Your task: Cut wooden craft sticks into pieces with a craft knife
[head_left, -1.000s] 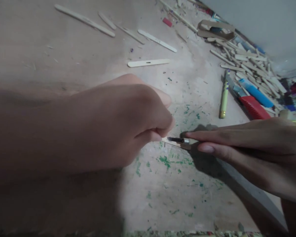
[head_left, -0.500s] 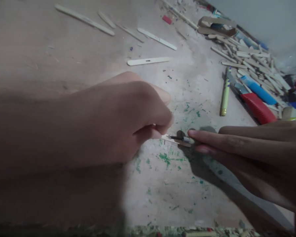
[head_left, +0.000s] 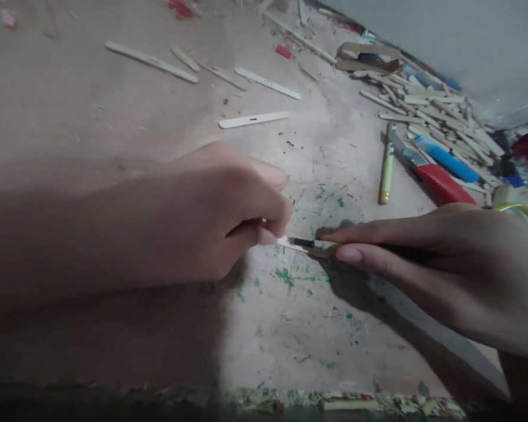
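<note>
My left hand (head_left: 229,217) is closed, its thumb and finger pinching one end of a thin wooden craft stick (head_left: 301,248) held low over the board. The stick's far end reaches toward my other hand. My right hand (head_left: 422,258) grips a craft knife (head_left: 305,242) with a short dark blade and a metal collar; most of its handle is hidden by my fingers. The blade lies along the craft stick, close to my left fingertips. A small dark mark crosses the stick near those fingertips.
Several loose craft sticks (head_left: 254,120) lie beyond my left hand. At the right are a heap of sticks (head_left: 453,117), a yellow-green pencil (head_left: 387,167), a red-handled cutter (head_left: 444,184), a blue tube (head_left: 446,159) and yellow scissor handles (head_left: 525,214). The worktop's front edge (head_left: 264,392) holds scraps.
My right hand has turned, so its thumb and more of the knife blade now show. The whole view has shifted a little; the left hand keeps its pinch.
</note>
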A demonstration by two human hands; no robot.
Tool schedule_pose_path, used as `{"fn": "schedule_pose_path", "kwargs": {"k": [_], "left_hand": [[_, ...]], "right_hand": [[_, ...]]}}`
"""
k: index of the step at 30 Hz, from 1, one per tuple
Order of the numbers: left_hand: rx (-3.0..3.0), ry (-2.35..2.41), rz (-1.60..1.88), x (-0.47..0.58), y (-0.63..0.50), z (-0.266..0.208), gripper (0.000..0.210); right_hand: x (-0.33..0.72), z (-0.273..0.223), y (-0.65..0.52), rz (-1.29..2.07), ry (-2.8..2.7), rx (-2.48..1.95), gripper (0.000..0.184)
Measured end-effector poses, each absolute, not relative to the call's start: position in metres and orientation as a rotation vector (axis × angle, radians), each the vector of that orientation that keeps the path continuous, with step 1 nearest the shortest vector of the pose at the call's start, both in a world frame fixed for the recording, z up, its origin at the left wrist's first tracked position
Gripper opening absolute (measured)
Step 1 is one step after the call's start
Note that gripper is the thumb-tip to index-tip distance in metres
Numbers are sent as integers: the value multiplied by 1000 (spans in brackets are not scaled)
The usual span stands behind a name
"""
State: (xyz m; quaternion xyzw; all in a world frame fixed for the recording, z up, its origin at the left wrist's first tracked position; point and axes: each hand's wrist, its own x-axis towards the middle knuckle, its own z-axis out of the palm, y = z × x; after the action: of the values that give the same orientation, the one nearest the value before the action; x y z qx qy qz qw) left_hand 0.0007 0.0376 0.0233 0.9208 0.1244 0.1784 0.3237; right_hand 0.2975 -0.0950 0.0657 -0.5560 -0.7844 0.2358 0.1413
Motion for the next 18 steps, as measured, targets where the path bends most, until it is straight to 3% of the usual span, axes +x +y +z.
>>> {"fn": "schedule_pose_path", "kwargs": {"k": [3, 8, 10, 15, 18], "left_hand": [[2430, 323, 414, 1, 36, 25, 35], [2419, 328, 451, 2, 34, 25, 35], [2413, 333, 427, 3, 34, 26, 34], [2431, 383, 355, 3, 35, 30, 37], [2438, 370, 411, 0, 33, 29, 38]], "right_hand": [[294, 65, -89, 753, -2169, -1588, 33], [291, 68, -89, 1015, -1930, -1728, 69], [289, 68, -90, 1097, -1855, -1747, 73], [288, 64, -87, 1107, -1868, -1724, 75], [292, 59, -90, 985, -1950, -1662, 58]]}}
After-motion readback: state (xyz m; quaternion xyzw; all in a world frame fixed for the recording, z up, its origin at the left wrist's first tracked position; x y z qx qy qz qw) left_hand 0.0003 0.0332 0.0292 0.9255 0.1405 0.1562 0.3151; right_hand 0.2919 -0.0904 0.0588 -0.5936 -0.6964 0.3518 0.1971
